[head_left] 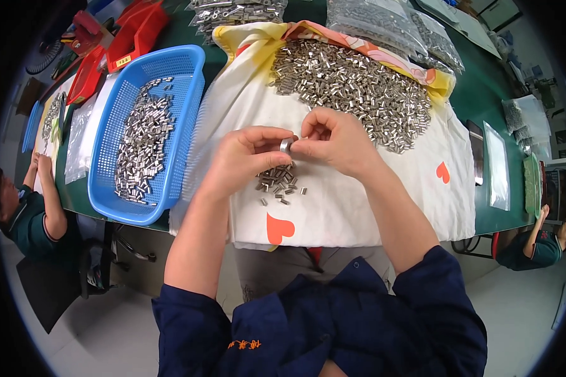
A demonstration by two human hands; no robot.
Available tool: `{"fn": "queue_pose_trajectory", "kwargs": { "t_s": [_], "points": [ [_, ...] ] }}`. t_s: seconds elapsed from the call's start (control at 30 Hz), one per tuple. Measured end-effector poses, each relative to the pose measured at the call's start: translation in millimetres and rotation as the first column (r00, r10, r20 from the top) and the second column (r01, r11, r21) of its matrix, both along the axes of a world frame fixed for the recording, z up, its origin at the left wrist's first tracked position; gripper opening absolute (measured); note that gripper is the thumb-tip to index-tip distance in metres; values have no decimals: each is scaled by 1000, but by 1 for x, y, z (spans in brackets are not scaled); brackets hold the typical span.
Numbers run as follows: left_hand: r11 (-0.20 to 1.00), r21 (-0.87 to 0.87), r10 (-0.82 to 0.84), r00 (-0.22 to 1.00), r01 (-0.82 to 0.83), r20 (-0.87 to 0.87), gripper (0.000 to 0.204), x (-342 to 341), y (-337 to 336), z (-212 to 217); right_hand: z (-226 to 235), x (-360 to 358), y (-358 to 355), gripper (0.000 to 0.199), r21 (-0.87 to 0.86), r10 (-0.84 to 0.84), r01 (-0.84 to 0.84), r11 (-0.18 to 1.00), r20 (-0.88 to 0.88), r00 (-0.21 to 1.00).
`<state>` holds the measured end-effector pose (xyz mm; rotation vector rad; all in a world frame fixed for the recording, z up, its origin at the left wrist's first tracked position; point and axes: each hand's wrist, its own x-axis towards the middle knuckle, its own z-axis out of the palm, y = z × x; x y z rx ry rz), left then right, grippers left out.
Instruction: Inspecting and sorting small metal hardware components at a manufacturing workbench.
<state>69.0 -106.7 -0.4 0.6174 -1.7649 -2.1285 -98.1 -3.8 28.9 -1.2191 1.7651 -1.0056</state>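
Over the white cloth (333,220), my two hands meet fingertip to fingertip. My left hand (242,157) is closed, its thumb and forefinger pinching a small shiny metal ring (286,145). Close against the ring is my right hand (339,141), its thumb and curled fingers pinched together; whatever they grip is too small and hidden to name. Beneath my hands lies a little group of short metal sleeves (281,183). A large heap of similar metal sleeves (358,88) spreads over the cloth beyond my right hand.
A blue perforated basket (195,81) with many metal sleeves stands left of the cloth. Red bins (135,38) and bags of metal parts (377,25) are at the back. A flat clear bag (497,166) lies right. Co-workers sit at the left (34,207) and right (538,245).
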Motion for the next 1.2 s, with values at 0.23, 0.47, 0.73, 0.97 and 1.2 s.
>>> {"fn": "queue_pose_trajectory", "kwargs": {
  "t_s": [0.23, 0.47, 0.73, 0.97, 1.2],
  "points": [
    [1000, -6, 8, 998, -7, 66, 34, -2, 0, 1, 1, -31, 15, 13, -69, 128, -225, 972, -648, 751],
    [999, -47, 14, 998, -11, 66, 34, -1, 1, 1, -12, -29, 12, 4, -114, 122, -278, 954, -700, 704],
    [1000, -9, 3, 999, -3, 49, 34, -1, 0, 0, -10, -25, 8, 5, -160, 7, -186, 969, -738, 674],
    [998, 29, 56, 998, -56, -17, 34, 0, -3, -6, -3, 1, 4, 10, -231, -106, 64, 971, -176, 979],
    [997, 66, 48, 997, -44, -53, 35, 1, -4, -4, -1, 20, 4, 8, -149, -36, 36, 988, -1, 999]
  ]
}}
